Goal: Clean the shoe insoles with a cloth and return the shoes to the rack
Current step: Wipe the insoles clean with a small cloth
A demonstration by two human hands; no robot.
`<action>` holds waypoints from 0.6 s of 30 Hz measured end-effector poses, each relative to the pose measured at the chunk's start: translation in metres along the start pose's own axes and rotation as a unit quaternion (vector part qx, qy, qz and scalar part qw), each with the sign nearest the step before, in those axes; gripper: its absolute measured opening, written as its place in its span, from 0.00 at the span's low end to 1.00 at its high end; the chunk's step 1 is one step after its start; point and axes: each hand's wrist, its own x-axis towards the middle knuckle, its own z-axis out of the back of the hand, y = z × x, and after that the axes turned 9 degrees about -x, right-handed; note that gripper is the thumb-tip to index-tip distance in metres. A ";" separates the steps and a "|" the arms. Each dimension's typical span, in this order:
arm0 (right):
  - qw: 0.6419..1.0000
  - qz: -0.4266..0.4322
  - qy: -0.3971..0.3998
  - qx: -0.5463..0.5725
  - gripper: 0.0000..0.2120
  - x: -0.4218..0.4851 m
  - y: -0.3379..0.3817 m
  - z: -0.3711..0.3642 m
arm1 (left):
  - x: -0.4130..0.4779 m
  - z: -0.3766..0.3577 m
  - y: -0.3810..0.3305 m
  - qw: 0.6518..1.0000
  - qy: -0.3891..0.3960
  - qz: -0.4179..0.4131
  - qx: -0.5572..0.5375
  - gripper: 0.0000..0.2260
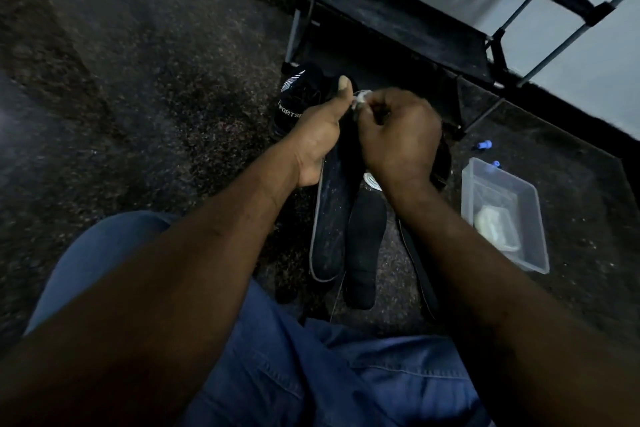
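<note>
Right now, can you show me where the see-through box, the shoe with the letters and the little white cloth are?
Clear plastic box [535,236]: head view, on its right wall.
Black shoe with white lettering [294,97]: head view, on its upper side.
White cloth [362,98]: head view, on the bit showing by the right hand's fingers.

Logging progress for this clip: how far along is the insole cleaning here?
Done: insoles are out; one lies on the floor. In hand: the left hand holds an insole while the right hand presses a small white cloth at its top. Left: the black shoe sits on the floor beside the rack, whose visible shelves hold no shoes.
</note>
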 end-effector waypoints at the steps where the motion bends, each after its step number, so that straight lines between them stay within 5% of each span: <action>1: 1.000 0.006 0.014 0.019 0.10 -0.003 0.005 -0.002 | 0.002 0.001 0.000 1.000 -0.010 -0.011 0.009 0.30; 12: 0.998 0.069 0.015 -0.003 0.09 -0.028 0.007 -0.007 | 0.015 0.009 0.002 1.000 -0.019 0.008 -0.011 0.40; 18: 0.989 0.065 -0.012 -0.130 0.11 0.008 0.000 0.005 | 0.002 -0.001 0.003 1.000 -0.021 -0.004 -0.022 0.29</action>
